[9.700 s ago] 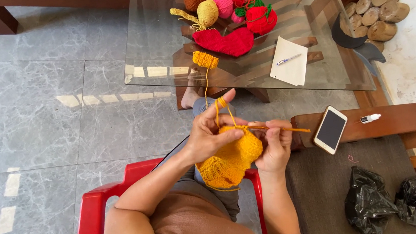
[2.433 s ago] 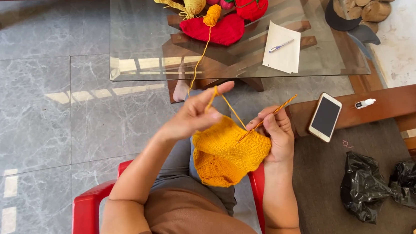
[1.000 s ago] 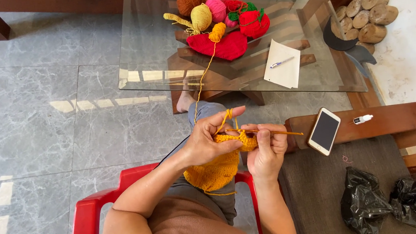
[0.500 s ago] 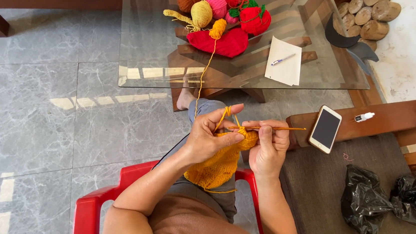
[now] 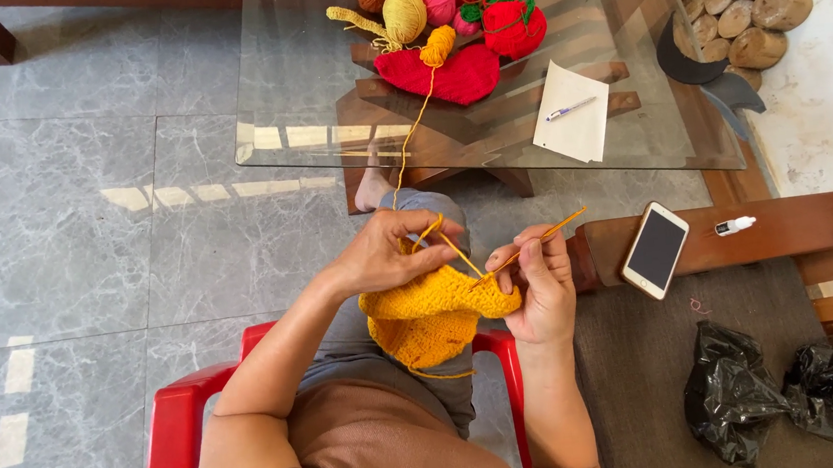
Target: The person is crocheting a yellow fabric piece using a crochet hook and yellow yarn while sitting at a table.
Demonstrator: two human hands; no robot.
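- The floor [image 5: 83, 213] is grey marbled tile in large squares, with patches of sunlight lying across it.
- A glass-topped desk [image 5: 304, 93] on a dark wooden frame stands in front of the person; the frame shows through the glass.
- On the glass lies a cluster of yarn balls [image 5: 436, 1] in rust, pale yellow, pink and red, beside a flat red crocheted piece [image 5: 443, 73] and a small orange ball [image 5: 438, 43].
- A white sheet of paper [image 5: 573, 130] with a pen [image 5: 571, 108] on it rests further right on the glass.
- The person sits on a red plastic chair [image 5: 178, 435]; to the right, a wooden bench arm [image 5: 798, 226] carries a smartphone [image 5: 655, 250], screen dark, and a small white bottle [image 5: 735, 226].
- Two crumpled black plastic bags [image 5: 787, 397] lie on the dark bench seat.
- The yellow crocheted piece [image 5: 434, 318] hangs over the person's lap between both hands: thick, ribbed, soft-looking, folded over on itself.
- A strand of orange yarn [image 5: 413, 134] runs from the small ball down over the glass edge to the left hand.
- The left hand [image 5: 388, 252] is closed on the top edge of the piece, the strand looped over its raised forefinger.
- The right hand [image 5: 541, 283] is pinched on a thin yellow crochet hook [image 5: 533, 247], its tip at the edge of the piece.
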